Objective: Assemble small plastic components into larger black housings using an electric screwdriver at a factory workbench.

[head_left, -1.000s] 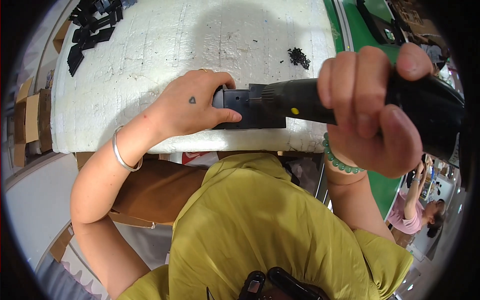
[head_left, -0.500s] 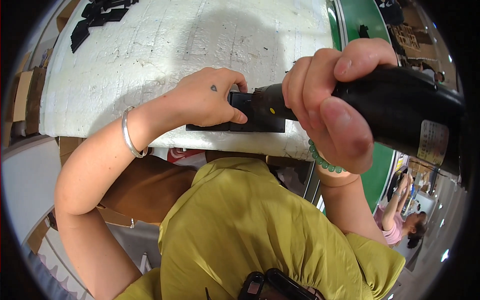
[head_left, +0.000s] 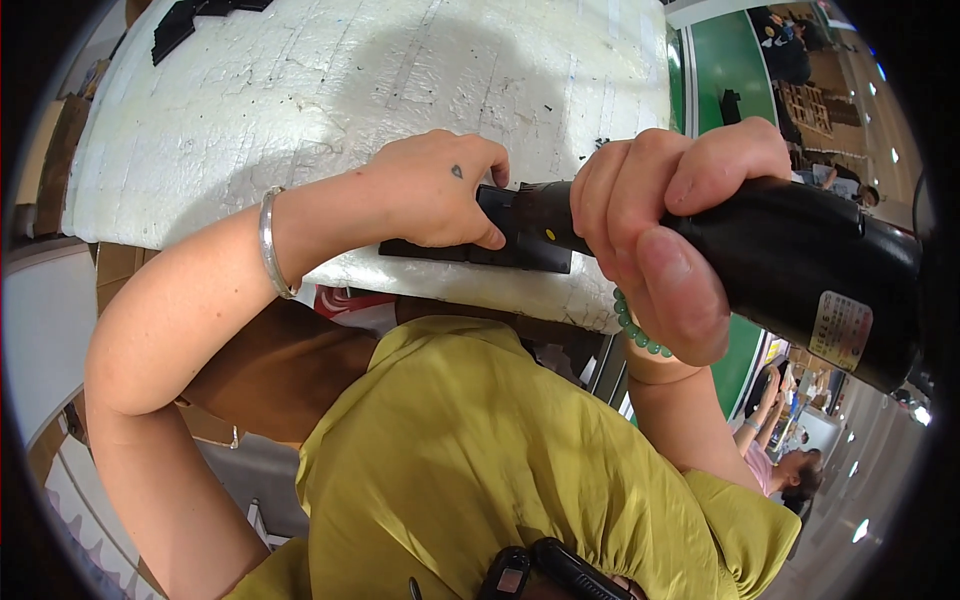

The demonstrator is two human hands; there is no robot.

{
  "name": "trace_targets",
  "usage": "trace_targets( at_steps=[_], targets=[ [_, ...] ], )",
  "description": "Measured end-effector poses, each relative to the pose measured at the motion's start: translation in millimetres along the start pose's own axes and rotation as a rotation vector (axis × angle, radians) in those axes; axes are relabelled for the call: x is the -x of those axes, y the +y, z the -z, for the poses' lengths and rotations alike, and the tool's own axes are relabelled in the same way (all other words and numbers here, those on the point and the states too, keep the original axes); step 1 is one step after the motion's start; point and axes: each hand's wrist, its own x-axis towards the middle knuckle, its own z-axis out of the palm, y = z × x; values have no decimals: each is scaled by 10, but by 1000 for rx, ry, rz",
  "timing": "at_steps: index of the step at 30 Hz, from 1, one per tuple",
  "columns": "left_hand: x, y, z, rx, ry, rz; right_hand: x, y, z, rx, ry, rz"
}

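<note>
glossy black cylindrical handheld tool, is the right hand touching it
Touching. The head view shows the right hand wrapped around the glossy black cylindrical handheld tool, covering part of its body.

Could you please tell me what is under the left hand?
Under the left hand, black parts show, lying on the white table; whatever the hand covers cannot be seen.

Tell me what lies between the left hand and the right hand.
In the head view, some of the black part and the black handheld tool's front end lie between the left hand and right hand.
</note>
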Motion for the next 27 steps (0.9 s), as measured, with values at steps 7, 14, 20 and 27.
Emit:
trace_targets(
  at_steps=[7, 14, 20, 27],
  targets=[
    [14, -14, 2, 2, 14, -17, -21, 33, -25, -16, 8, -17],
    [46, -15, -6, 57, 87, -33, -38, 22, 68, 2, -26, 20],
    [156, -34, -49, 21, 179, -66, -298, 336, 473, -171, 365, 205],
    [60, -25, 117, -68, 435, -243, -353, 768, 675, -212, 545, 158]
  ],
)
